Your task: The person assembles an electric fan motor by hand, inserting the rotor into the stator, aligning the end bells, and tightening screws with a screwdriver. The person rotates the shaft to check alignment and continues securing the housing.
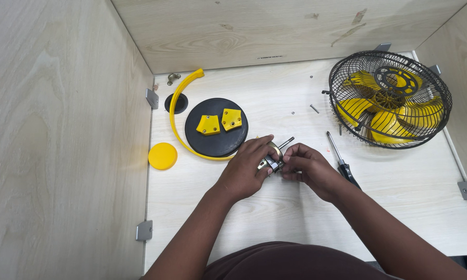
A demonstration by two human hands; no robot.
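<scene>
Pale wooden table (295, 207); small metal motor (272, 159) with protruding shaft.

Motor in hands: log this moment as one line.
left hand: holds motor | right hand: on motor, shaft end | screwdriver: on table, right | fan cage: far right | black disc: left

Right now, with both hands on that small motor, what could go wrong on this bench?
Both the left hand and right hand pinch the small motor above the table, so a slip might drop it. Loose screws lie scattered by the fan cage and could roll off or get lost. The screwdriver lies beside the right wrist, so a nudge might knock it away.
</scene>
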